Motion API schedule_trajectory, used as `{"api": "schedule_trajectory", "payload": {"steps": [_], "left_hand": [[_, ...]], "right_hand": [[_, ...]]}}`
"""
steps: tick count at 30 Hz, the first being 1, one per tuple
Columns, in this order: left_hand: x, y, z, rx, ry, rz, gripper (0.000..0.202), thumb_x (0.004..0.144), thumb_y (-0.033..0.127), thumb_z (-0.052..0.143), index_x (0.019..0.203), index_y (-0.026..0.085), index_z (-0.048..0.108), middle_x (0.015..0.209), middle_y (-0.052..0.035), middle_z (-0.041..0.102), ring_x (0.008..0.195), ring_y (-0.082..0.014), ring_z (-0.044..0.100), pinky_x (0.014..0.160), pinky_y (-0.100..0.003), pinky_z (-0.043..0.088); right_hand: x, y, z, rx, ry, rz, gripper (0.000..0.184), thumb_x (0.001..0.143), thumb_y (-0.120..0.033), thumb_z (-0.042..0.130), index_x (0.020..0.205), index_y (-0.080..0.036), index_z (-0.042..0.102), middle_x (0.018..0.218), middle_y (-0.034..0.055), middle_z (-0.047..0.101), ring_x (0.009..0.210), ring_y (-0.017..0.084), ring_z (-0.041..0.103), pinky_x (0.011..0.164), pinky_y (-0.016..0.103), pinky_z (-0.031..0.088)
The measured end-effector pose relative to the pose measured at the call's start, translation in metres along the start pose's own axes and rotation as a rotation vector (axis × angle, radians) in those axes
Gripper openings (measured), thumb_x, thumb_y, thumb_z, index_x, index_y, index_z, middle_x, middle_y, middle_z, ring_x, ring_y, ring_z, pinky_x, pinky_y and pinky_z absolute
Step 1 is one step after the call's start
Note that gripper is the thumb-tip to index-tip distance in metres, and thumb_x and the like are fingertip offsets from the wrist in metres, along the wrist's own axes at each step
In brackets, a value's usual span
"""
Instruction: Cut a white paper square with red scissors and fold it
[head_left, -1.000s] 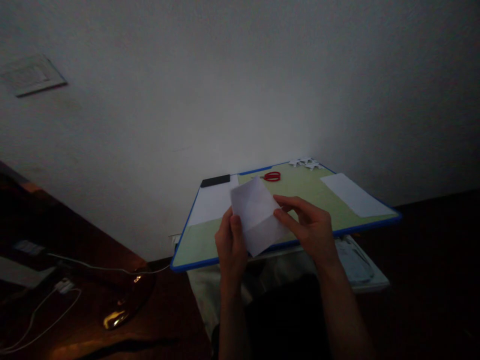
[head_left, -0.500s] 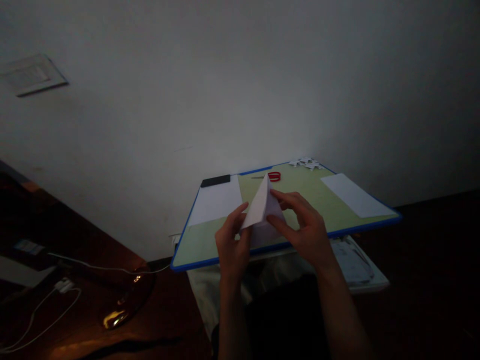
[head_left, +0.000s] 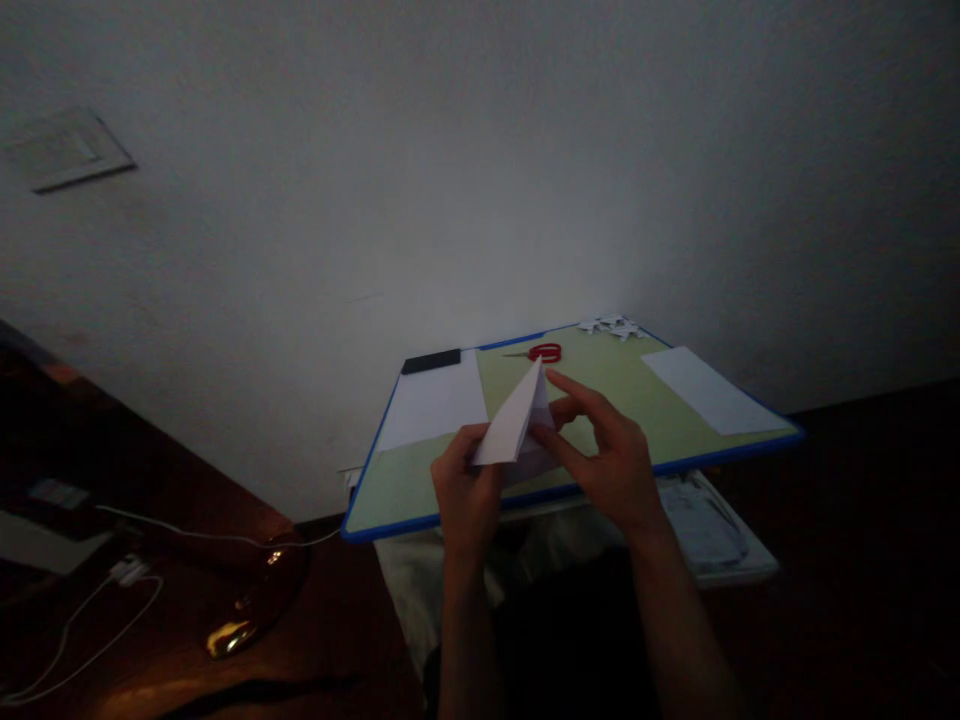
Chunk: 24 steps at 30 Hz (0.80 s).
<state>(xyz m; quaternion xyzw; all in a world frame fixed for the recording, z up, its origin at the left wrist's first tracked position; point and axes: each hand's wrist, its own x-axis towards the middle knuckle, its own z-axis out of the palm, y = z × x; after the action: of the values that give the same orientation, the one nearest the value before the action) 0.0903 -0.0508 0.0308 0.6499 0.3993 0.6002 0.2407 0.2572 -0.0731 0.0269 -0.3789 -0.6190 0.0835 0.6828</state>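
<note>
A folded sheet of white paper (head_left: 511,424) with a pointed top is held up between my hands, over the near part of the light green board (head_left: 600,400). My left hand (head_left: 466,485) grips its left lower edge between thumb and fingers. On the other side, my right hand (head_left: 611,455) pinches the right flap, with the thumb against the inner face and the index finger raised near the tip. Just behind the paper's point lie scissors (head_left: 547,352) with red handles.
Blue edging rims the board. A white sheet (head_left: 431,405) lies on its left under a dark flat object (head_left: 431,361). Another white sheet (head_left: 712,390) lies at right, and small white paper pieces (head_left: 611,326) are heaped at the far corner. A white cable (head_left: 225,538) runs at left.
The folded paper has turned and tilted slightly, its front flap now narrower. My right index finger has lifted from the fold, and my left fingers have drawn in behind the paper.
</note>
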Motion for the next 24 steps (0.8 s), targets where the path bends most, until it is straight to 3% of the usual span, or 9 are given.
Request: {"api": "schedule_trajectory", "payload": {"steps": [2, 5, 9, 12, 16, 24], "left_hand": [[0.001, 0.001, -0.002, -0.023, 0.023, 0.002, 0.010, 0.084, 0.025, 0.069, 0.088, 0.020, 0.077, 0.079, -0.0005, 0.078, 0.074, -0.0187, 0.070, 0.065, -0.025, 0.049], [0.001, 0.002, -0.004, -0.044, 0.031, 0.003, 0.010, 0.086, 0.026, 0.068, 0.088, 0.020, 0.076, 0.080, -0.0006, 0.077, 0.075, -0.0188, 0.069, 0.066, -0.025, 0.049], [-0.001, 0.003, -0.001, -0.024, 0.022, -0.046, 0.015, 0.092, 0.034, 0.069, 0.087, 0.020, 0.074, 0.074, 0.0012, 0.072, 0.069, -0.0163, 0.063, 0.063, -0.024, 0.046], [-0.002, 0.004, 0.003, -0.058, 0.056, -0.102, 0.028, 0.095, 0.045, 0.069, 0.084, 0.020, 0.073, 0.068, 0.0025, 0.066, 0.062, -0.0146, 0.056, 0.057, -0.024, 0.042], [-0.002, 0.005, 0.006, -0.116, 0.123, -0.159, 0.033, 0.095, 0.049, 0.069, 0.086, 0.018, 0.074, 0.078, -0.0014, 0.073, 0.070, -0.0172, 0.063, 0.063, -0.026, 0.049], [-0.003, 0.006, 0.008, -0.199, 0.115, -0.223, 0.036, 0.094, 0.049, 0.070, 0.101, 0.015, 0.080, 0.094, -0.0074, 0.082, 0.086, -0.0228, 0.073, 0.074, -0.030, 0.056]], "right_hand": [[-0.001, 0.004, -0.001, 0.100, 0.001, 0.087, 0.071, 0.091, -0.020, 0.081, 0.154, -0.037, 0.053, 0.096, -0.0010, 0.075, 0.086, 0.020, 0.071, 0.089, 0.040, 0.059], [-0.002, 0.010, -0.004, 0.124, -0.048, 0.130, 0.062, 0.090, -0.021, 0.082, 0.147, -0.035, 0.060, 0.093, -0.0014, 0.076, 0.085, 0.019, 0.072, 0.089, 0.040, 0.059], [-0.001, 0.008, -0.006, 0.027, -0.084, 0.054, 0.051, 0.092, -0.017, 0.079, 0.138, -0.032, 0.066, 0.095, -0.0014, 0.074, 0.090, 0.019, 0.072, 0.094, 0.039, 0.058], [0.001, 0.002, -0.005, -0.011, -0.109, -0.048, 0.038, 0.095, -0.014, 0.075, 0.129, -0.030, 0.070, 0.101, 0.0008, 0.074, 0.092, 0.018, 0.070, 0.089, 0.036, 0.058], [0.003, -0.005, -0.002, 0.014, -0.120, -0.137, 0.023, 0.097, -0.014, 0.074, 0.116, -0.026, 0.075, 0.108, 0.0041, 0.073, 0.100, 0.019, 0.070, 0.091, 0.036, 0.058], [0.002, -0.005, 0.002, 0.040, -0.173, -0.091, 0.008, 0.098, -0.017, 0.072, 0.099, -0.024, 0.077, 0.108, 0.0062, 0.070, 0.105, 0.022, 0.070, 0.091, 0.037, 0.059]]}}
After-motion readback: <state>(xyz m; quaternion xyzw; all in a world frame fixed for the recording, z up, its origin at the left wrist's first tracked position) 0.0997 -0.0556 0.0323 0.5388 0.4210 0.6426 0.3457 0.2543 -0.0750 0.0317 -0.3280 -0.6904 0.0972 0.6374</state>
